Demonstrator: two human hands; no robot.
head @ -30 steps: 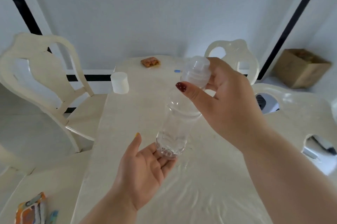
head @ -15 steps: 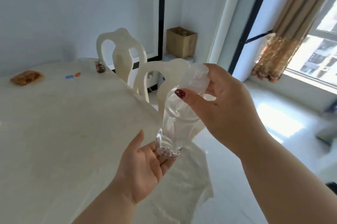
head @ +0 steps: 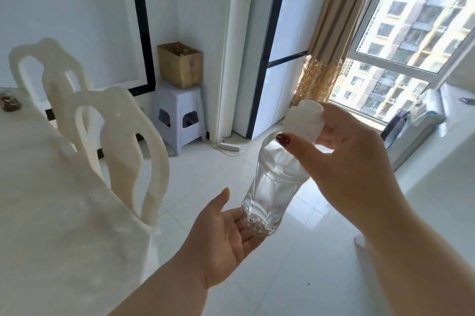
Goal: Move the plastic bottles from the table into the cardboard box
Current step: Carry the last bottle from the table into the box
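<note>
From the head camera, a clear, ribbed plastic bottle with a white cap (head: 276,179) is off the white-covered table (head: 51,213) and in mid-air. The right hand (head: 341,164) pinches its neck and cap; the left hand (head: 221,233) lies flat and unclenched under its base. The brown cardboard box (head: 181,68), on a pale plastic stool (head: 180,120), is well apart, so the carry and drop remain. No label or writing is readable.

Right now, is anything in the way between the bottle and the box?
Nothing visible. The bottle is held in both hands, and only bare floor lies toward the box on its stool. The chairs stand off to the left.
</note>
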